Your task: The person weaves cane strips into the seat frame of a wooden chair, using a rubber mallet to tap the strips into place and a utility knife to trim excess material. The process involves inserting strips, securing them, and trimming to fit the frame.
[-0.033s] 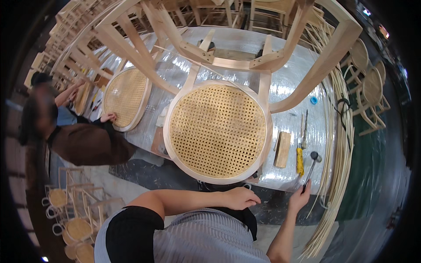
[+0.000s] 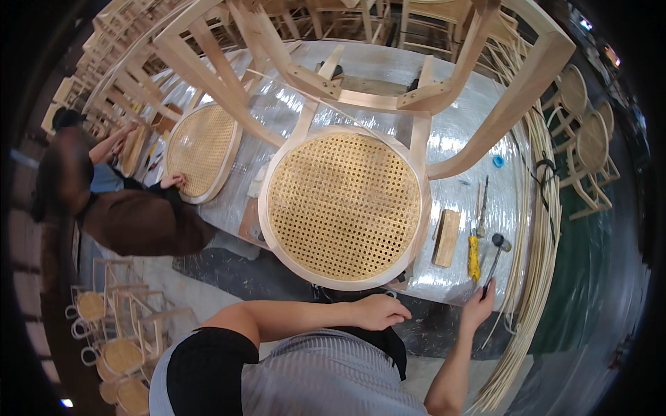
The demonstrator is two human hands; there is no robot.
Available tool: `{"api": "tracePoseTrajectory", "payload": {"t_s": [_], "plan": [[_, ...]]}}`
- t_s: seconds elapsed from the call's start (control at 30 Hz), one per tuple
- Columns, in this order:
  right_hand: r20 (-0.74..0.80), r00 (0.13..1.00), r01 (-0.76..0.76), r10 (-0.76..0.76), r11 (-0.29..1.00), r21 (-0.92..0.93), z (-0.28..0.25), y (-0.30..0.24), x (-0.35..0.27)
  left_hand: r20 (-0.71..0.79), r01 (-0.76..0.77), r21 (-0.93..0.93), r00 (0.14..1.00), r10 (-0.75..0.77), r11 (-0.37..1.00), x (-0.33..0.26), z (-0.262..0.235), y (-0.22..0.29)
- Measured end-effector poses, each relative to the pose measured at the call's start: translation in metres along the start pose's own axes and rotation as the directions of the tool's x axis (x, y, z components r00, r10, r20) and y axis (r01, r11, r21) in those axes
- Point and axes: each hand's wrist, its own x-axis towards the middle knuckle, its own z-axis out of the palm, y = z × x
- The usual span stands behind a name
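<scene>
Below the cane seat point(image 2: 345, 206), right fingers point(image 2: 485, 297) grip the hammer point(image 2: 494, 258).

Wearer's body, seen from above. Torso: grey top with fine light stripes, ribbed look, filled lower centre below both hands. Left shoulder and upper arm: short black sleeve, ended above elbow, well back from left hand point(image 2: 378, 312). Black strip of cloth hung at front of chest, just below left hand. Both forearms bare from elbow to wrist. Right hand point(image 2: 479, 308): no glove, ring or watch visible; left hand likewise bare.
</scene>
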Motion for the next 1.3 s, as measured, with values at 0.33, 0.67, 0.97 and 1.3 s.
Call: {"api": "tracePoseTrajectory", "payload": {"t_s": [0.33,0.67,0.97,1.3], "plan": [[0.156,0.978,0.129,-0.139,0.989,0.067,0.026,0.002,0.090,-0.379,0.295,-0.117,0.869,-0.317,0.948,-0.030,0.020,0.011],[0.529,0.837,0.298,-0.141,0.928,-0.224,0.038,-0.026,0.096,-0.511,0.272,-0.138,0.804,-0.304,0.952,-0.022,0.027,0.018],[0.421,0.881,0.120,-0.215,0.963,0.241,0.000,-0.045,0.059,-0.748,0.272,-0.105,0.613,-0.256,0.957,-0.054,-0.039,0.014],[0.378,0.591,0.575,-0.713,0.701,0.422,0.096,-0.266,0.099,-0.902,0.418,0.395,0.346,0.259,0.818,-0.034,-0.267,-0.050]]}}
